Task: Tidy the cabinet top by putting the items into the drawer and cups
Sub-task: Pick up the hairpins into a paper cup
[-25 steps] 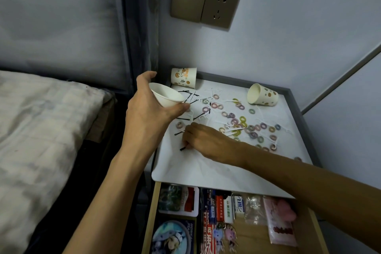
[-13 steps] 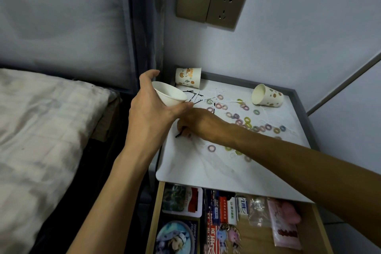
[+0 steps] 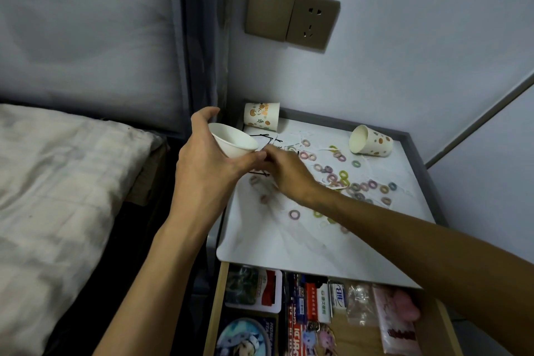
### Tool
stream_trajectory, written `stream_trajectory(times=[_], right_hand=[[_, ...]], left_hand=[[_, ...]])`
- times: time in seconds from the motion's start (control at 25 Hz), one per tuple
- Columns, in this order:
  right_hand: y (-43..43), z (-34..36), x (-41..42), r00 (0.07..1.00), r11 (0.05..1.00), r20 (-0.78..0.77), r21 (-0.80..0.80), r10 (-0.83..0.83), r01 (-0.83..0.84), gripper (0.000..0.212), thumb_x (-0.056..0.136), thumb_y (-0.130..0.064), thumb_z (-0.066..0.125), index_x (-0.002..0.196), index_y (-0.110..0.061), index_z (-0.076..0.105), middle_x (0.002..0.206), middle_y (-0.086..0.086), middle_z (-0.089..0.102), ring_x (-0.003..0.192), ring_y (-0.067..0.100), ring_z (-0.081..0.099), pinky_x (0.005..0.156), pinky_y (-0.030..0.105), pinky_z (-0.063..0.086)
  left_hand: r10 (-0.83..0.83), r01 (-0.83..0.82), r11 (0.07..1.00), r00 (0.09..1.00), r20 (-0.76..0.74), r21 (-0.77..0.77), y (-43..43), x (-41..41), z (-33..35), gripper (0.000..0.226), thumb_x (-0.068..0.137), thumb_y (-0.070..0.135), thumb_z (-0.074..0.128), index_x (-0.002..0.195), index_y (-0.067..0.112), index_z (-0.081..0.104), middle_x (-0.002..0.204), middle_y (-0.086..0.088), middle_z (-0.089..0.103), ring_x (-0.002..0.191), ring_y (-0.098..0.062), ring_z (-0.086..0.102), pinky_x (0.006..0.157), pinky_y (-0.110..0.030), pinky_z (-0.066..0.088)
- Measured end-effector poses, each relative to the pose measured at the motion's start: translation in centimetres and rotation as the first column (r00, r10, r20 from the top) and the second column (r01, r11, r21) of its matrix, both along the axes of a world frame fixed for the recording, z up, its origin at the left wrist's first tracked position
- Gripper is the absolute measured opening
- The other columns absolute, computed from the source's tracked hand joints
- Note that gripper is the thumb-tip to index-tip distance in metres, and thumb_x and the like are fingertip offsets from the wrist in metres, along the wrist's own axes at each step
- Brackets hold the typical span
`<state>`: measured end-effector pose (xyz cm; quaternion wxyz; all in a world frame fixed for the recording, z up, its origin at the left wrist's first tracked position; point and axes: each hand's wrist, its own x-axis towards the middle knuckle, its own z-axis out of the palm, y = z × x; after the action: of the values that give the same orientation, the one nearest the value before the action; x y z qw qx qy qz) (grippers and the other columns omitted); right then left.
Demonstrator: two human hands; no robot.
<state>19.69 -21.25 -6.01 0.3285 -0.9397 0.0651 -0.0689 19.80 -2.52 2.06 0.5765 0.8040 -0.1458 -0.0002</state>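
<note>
Surface (image 3: 289,243): corner cup (image 3: 261,114) at back left; tipped cup (image 3: 371,141) on its side at back right, mouth facing left. Hairpins (image 3: 260,135) lie before the corner cup. Hair ties (image 3: 344,175) are scattered from centre to right. Held cup (image 3: 232,140) in left grip (image 3: 208,165), above the surface's left edge. Right grip (image 3: 289,173) just right of it. Drawer (image 3: 445,324) open below the front edge, packets (image 3: 361,303) inside. Bed (image 3: 57,182) to the left. Wall socket (image 3: 291,16) above, behind.
</note>
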Motion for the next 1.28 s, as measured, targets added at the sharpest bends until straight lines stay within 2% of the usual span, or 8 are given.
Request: stream_trajectory(times=[0.12,0.2,0.4,0.56,0.68,0.84,1.0,1.28], right_hand=[[-0.6,2.5,0.6,0.988,0.927,0.058,0.357,-0.146,0.116,0.006,0.097,-0.008,0.053,0.096,-0.006,0.059,0.077,-0.004,0.068,0.067,-0.001,0.063,0.067,0.016,0.05],[-1.4,4.6,0.8,0.985,0.887,0.061,0.446,-0.163,0.119,0.009,0.096,-0.005,0.054,0.1,0.0,0.061,0.078,0.004,0.069,0.06,0.004,0.061,0.06,0.015,0.047],[-1.8,11.6,0.7,0.988,0.974,0.09,0.177,0.124,-0.139,0.014,0.087,-0.011,0.069,0.099,-0.007,0.076,0.077,-0.001,0.072,0.058,-0.001,0.054,0.058,0.014,0.043],[0.7,15.7,0.4,0.885,0.882,-0.068,-0.072,0.461,-0.465,0.015,0.083,-0.014,0.074,0.097,-0.014,0.078,0.086,-0.01,0.074,0.079,-0.001,0.068,0.075,0.016,0.052],[1.6,16.3,0.5,0.839,0.837,-0.12,-0.086,0.53,-0.541,0.018,0.082,-0.014,0.075,0.1,-0.015,0.076,0.086,-0.012,0.073,0.078,-0.003,0.068,0.074,0.012,0.05],[-2.1,13.5,1.6,0.975,0.975,0.025,-0.036,0.221,-0.22,0.005,0.086,-0.012,0.071,0.089,-0.011,0.075,0.078,0.0,0.074,0.061,0.0,0.064,0.059,0.012,0.049],[-6.8,5.5,2.2,0.956,0.954,-0.264,-0.295,-0.131,0.049,0.007,0.086,-0.015,0.07,0.088,-0.011,0.076,0.088,0.006,0.075,0.074,0.016,0.069,0.071,0.029,0.056],[-9.3,1.2,2.2,0.969,0.919,-0.241,-0.391,-0.053,-0.047,0.019,0.086,-0.011,0.069,0.105,-0.016,0.071,0.105,0.006,0.066,0.098,0.021,0.06,0.08,0.026,0.043]], left_hand=[[0.001,-0.001,1.0,1.0,-0.003,0.004,0.0,0.1,0.0,0.091,0.064,0.038,0.087,0.139,0.026,0.038,0.11,0.007,0.05,0.1,-0.01,0.049,0.068,-0.009,0.037],[0.005,-0.005,1.0,1.0,-0.009,0.001,-0.1,0.2,0.0,0.091,0.063,0.037,0.088,0.139,0.027,0.038,0.11,0.007,0.051,0.099,-0.01,0.049,0.073,-0.016,0.038],[-0.011,0.011,1.0,1.0,-0.017,0.013,-0.6,0.0,-0.2,0.089,0.064,0.035,0.087,0.138,0.028,0.038,0.109,0.006,0.053,0.099,-0.013,0.051,0.077,-0.023,0.04],[-0.051,0.051,0.999,0.998,-0.035,0.014,-1.1,-0.3,-0.3,0.089,0.065,0.036,0.086,0.138,0.031,0.037,0.106,0.012,0.057,0.093,-0.008,0.056,0.067,-0.012,0.041],[-0.075,0.075,0.997,0.997,-0.034,0.008,-1.4,-0.4,-0.2,0.087,0.065,0.035,0.087,0.137,0.03,0.038,0.102,0.016,0.059,0.091,-0.003,0.059,0.067,-0.014,0.043],[-0.047,0.048,0.999,0.998,-0.032,0.007,-1.6,-0.2,-0.3,0.089,0.063,0.034,0.088,0.138,0.03,0.039,0.106,0.01,0.057,0.093,-0.009,0.055,0.065,-0.009,0.04],[-0.042,0.042,0.999,0.999,-0.014,0.009,-1.5,0.0,-0.5,0.09,0.064,0.034,0.088,0.139,0.03,0.037,0.109,0.01,0.054,0.097,-0.01,0.052,0.071,-0.015,0.039],[-0.027,0.027,1.0,0.999,-0.019,0.01,-1.4,0.3,-0.7,0.089,0.064,0.035,0.088,0.137,0.032,0.038,0.108,0.011,0.055,0.096,-0.009,0.052,0.067,-0.008,0.038]])
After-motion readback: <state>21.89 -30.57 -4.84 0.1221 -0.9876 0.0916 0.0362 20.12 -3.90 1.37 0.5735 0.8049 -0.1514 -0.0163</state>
